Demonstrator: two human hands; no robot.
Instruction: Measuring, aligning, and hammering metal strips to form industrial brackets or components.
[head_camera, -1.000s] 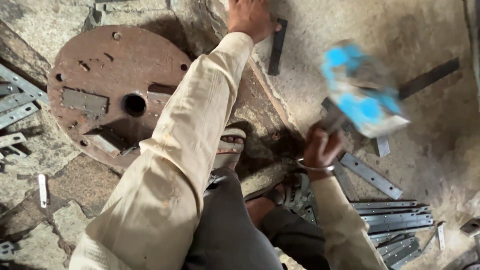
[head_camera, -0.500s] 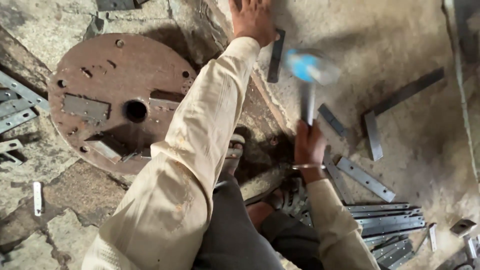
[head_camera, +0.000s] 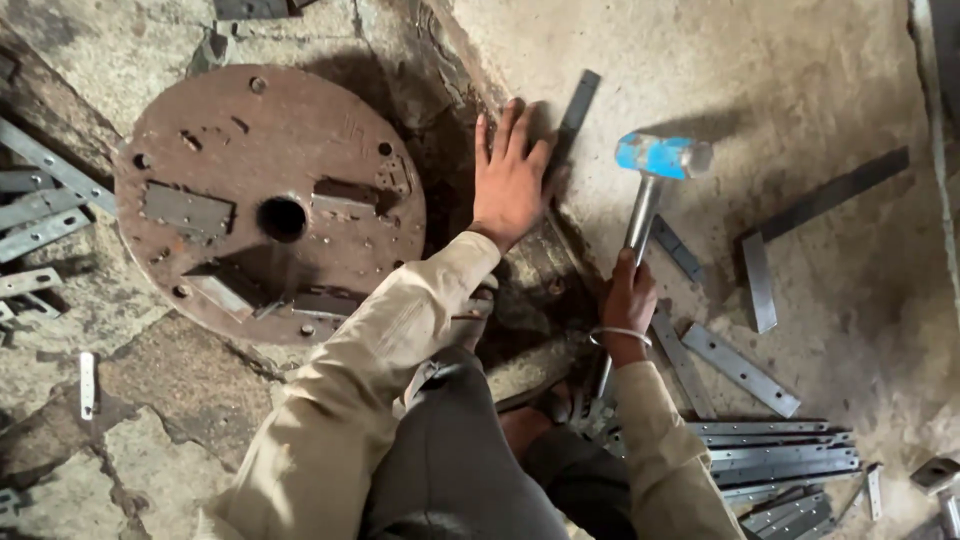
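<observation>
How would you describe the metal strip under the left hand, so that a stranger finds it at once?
Start at the round rusty plate. To its right, the left hand presses flat on the ground. The dark strip runs out from under its fingertips, darker than the pale strips lower right.

A hammer (head_camera: 650, 190) with a blue-painted head and a bare metal shaft is held upright by its handle, the head lying crosswise above the concrete floor (head_camera: 800, 120). A dark flat metal strip (head_camera: 572, 118) is pinned flat, angled steeply, just left of the hammer head.
</observation>
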